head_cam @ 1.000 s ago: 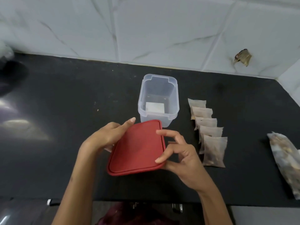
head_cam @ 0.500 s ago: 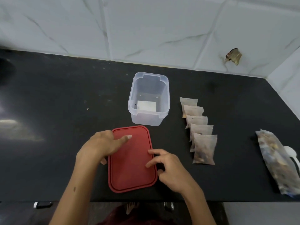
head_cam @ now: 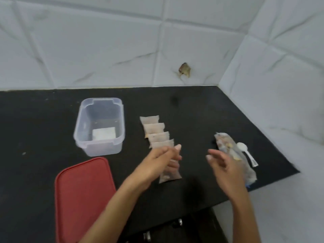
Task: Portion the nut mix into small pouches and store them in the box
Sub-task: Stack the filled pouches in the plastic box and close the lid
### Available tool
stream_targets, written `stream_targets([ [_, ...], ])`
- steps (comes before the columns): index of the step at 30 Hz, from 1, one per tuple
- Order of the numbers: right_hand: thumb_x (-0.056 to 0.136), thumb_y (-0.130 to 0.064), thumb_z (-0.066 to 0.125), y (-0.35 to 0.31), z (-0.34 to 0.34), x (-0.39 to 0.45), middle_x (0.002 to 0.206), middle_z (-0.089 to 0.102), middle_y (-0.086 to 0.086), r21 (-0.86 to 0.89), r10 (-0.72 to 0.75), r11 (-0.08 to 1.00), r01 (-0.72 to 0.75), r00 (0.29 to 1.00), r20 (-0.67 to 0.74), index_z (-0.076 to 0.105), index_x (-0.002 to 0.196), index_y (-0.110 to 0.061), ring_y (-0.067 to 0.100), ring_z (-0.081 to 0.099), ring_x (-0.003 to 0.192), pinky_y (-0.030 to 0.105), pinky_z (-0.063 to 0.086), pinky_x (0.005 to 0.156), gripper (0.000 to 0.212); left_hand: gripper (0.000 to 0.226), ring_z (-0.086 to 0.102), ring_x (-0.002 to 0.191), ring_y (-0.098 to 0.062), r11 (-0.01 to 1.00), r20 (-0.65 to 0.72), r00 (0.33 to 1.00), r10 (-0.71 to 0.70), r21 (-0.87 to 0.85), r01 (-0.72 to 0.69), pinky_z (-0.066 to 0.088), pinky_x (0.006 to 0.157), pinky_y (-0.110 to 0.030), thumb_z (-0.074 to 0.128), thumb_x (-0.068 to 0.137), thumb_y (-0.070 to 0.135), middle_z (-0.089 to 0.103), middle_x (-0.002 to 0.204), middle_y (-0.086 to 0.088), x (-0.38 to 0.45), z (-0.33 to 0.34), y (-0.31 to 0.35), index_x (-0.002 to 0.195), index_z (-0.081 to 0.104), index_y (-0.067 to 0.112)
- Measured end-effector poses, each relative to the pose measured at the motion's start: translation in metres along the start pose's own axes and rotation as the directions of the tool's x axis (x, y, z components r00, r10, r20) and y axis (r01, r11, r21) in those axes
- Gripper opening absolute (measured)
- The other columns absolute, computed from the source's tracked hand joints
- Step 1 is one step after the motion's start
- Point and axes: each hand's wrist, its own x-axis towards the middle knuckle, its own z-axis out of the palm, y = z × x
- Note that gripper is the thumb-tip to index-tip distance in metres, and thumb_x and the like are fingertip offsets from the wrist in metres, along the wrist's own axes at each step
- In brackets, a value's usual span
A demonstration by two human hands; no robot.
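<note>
A clear plastic box [head_cam: 100,127] stands open on the black counter, with a white label on its floor. Its red lid [head_cam: 82,195] lies flat in front of it. Several small filled pouches [head_cam: 157,133] lie in an overlapping row to the right of the box. My left hand [head_cam: 161,158] hovers over the nearest pouch [head_cam: 171,177], fingers relaxed, partly hiding it. My right hand [head_cam: 222,163] is open just right of the row, holding nothing. Behind it lies the large nut mix bag [head_cam: 228,148], with a white spoon [head_cam: 245,151] beside it.
The black counter [head_cam: 35,123] ends at a white tiled wall at the back and right. Its front edge runs diagonally under my right forearm. A chipped hole [head_cam: 184,69] marks the back wall. Dark cabinet fronts with metal handles [head_cam: 147,236] show below the counter.
Both hands have let go of the red lid, which now lies flat on the counter. They have moved right to the pouch row. The view has swung right.
</note>
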Motion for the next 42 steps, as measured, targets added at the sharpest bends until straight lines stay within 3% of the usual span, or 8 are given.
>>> stream_targets([
  [4, 0.094, -0.021, 0.054, 0.055, -0.061, 0.028, 0.115, 0.065, 0.014, -0.2, 0.23, 0.937, -0.287, 0.936, -0.266, 0.062, 0.119, -0.009, 0.031, 0.058, 0.109, 0.033, 0.041, 0.09, 0.029, 0.03, 0.062, 0.089, -0.02, 0.959, 0.148, 0.97, -0.191, -0.184, 0.216, 0.053, 0.078, -0.03, 0.052, 0.096, 0.036, 0.064, 0.103, -0.01, 0.04, 0.087, -0.006, 0.106, 0.059, 0.008],
  [9, 0.094, -0.036, 0.053, 0.094, -0.079, 0.06, 0.112, 0.066, 0.015, -0.333, 0.323, 0.859, -0.389, 0.916, -0.238, 0.062, 0.112, -0.009, 0.033, 0.058, 0.107, 0.035, 0.044, 0.085, 0.033, 0.027, 0.046, 0.068, -0.011, 0.958, -0.002, 0.964, -0.266, -0.116, 0.264, 0.042, 0.068, -0.026, 0.049, 0.098, 0.03, 0.045, 0.072, 0.002, 0.09, 0.166, -0.017, 0.074, 0.049, 0.017],
  [14, 0.095, -0.046, 0.047, 0.11, -0.071, 0.075, 0.096, 0.063, 0.006, -0.406, 0.36, 0.835, -0.371, 0.927, -0.107, 0.06, 0.103, -0.012, 0.027, 0.059, 0.097, 0.028, 0.037, 0.069, 0.037, 0.045, 0.063, 0.1, -0.031, 0.964, -0.164, 0.95, -0.266, -0.059, 0.259, 0.053, 0.081, -0.04, 0.049, 0.093, 0.026, 0.063, 0.108, -0.022, 0.118, 0.2, -0.038, 0.123, 0.051, -0.008],
  [21, 0.095, -0.03, 0.053, 0.119, -0.059, 0.077, 0.086, 0.067, 0.001, -0.052, 0.369, 0.929, -0.367, 0.928, 0.047, 0.066, 0.092, -0.018, 0.021, 0.064, 0.089, 0.03, 0.049, 0.075, 0.017, 0.021, 0.055, 0.064, -0.008, 0.987, -0.218, 0.965, -0.145, 0.039, 0.157, 0.044, 0.054, -0.02, 0.051, 0.09, 0.012, 0.057, 0.071, 0.001, 0.121, 0.193, -0.042, 0.07, 0.055, 0.014],
  [26, 0.095, -0.028, 0.055, 0.067, -0.042, 0.066, 0.085, 0.072, 0.001, 0.284, 0.227, 0.925, -0.252, 0.967, 0.119, 0.068, 0.092, -0.02, 0.015, 0.069, 0.083, 0.028, 0.055, 0.07, 0.016, 0.015, 0.06, 0.088, -0.002, 0.986, -0.315, 0.936, 0.157, 0.111, -0.128, 0.05, 0.069, -0.016, 0.059, 0.093, 0.019, 0.06, 0.095, 0.01, 0.094, 0.15, -0.012, 0.107, 0.056, 0.023],
  [33, 0.089, -0.027, 0.064, -0.069, 0.023, 0.058, 0.103, 0.068, 0.001, 0.446, -0.105, 0.893, -0.066, 0.932, 0.348, 0.05, 0.117, -0.033, 0.011, 0.067, 0.093, 0.032, 0.057, 0.083, 0.031, 0.025, 0.067, 0.087, -0.009, 0.932, -0.548, 0.754, 0.361, 0.231, -0.278, 0.06, 0.071, -0.032, 0.063, 0.09, 0.024, 0.066, 0.096, 0.004, 0.027, 0.018, 0.051, 0.112, 0.053, 0.029],
  [37, 0.086, -0.029, 0.067, -0.135, 0.074, 0.055, 0.101, 0.069, 0.0, 0.339, -0.219, 0.939, 0.052, 0.852, 0.476, 0.053, 0.124, -0.024, 0.009, 0.068, 0.09, 0.028, 0.058, 0.079, 0.041, 0.018, 0.069, 0.081, -0.019, 0.95, -0.668, 0.676, 0.31, 0.252, -0.187, 0.058, 0.07, -0.034, 0.062, 0.091, 0.02, 0.07, 0.092, -0.01, -0.006, -0.06, 0.074, 0.109, 0.061, 0.017],
  [42, 0.091, -0.02, 0.056, -0.186, 0.133, 0.059, 0.095, 0.069, 0.003, 0.043, -0.218, 0.969, 0.244, 0.762, 0.61, 0.072, 0.102, -0.015, 0.011, 0.063, 0.08, 0.023, 0.05, 0.068, 0.02, 0.01, 0.068, 0.071, -0.017, 0.959, -0.642, 0.751, 0.153, 0.28, 0.045, 0.057, 0.066, -0.029, 0.06, 0.092, 0.013, 0.069, 0.081, -0.011, -0.018, -0.136, 0.083, 0.087, 0.068, 0.009],
])
